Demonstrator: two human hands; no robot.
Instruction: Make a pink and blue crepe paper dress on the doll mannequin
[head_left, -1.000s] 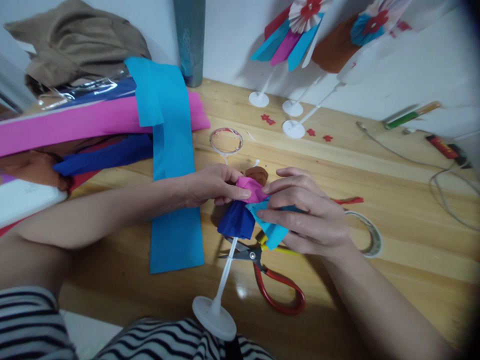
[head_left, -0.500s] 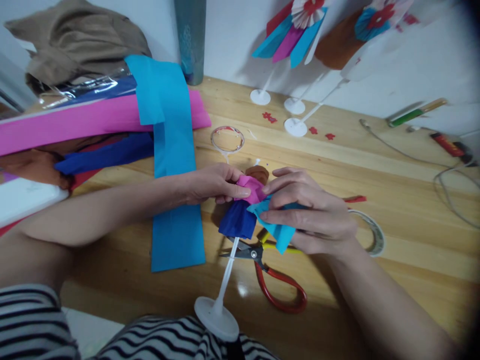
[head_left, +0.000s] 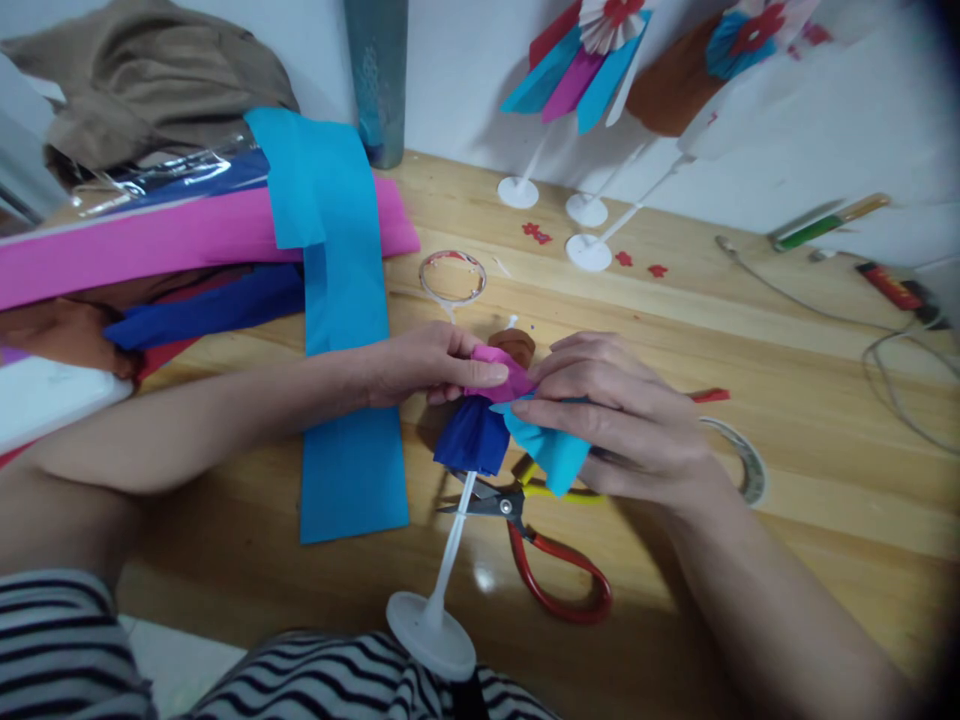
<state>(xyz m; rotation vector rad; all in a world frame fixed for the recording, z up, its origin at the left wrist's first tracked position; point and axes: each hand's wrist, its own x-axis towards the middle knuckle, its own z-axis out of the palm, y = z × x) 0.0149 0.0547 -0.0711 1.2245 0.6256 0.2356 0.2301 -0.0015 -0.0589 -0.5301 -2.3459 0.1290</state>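
My left hand [head_left: 442,365] pinches a piece of pink crepe paper [head_left: 501,372] that wraps a small paper figure on a white stick. Below the pink, a gathered dark blue paper skirt [head_left: 472,437] flares out, and a brown paper piece [head_left: 512,346] shows at the far end. The white stick stand [head_left: 431,635] tilts toward me, its round base near my striped clothes. My right hand [head_left: 622,415] grips a light blue crepe paper strip [head_left: 555,450] close against the pink. Its fingertips partly cover where the papers meet. Scissors [head_left: 561,575] with red and yellow handles lie beneath.
A long blue paper strip [head_left: 345,470] lies left over pink paper [head_left: 150,240]. A tape roll [head_left: 742,465] sits right of my right hand. Behind are a wire ring [head_left: 453,278], decorated white stands [head_left: 589,253], small red flowers, a cable [head_left: 795,305] and a tall bottle [head_left: 380,90].
My left thumb has shifted slightly right over the pink paper. My right fingers have drawn closer together, and the light blue strip hangs more gathered, its lower end a little higher.
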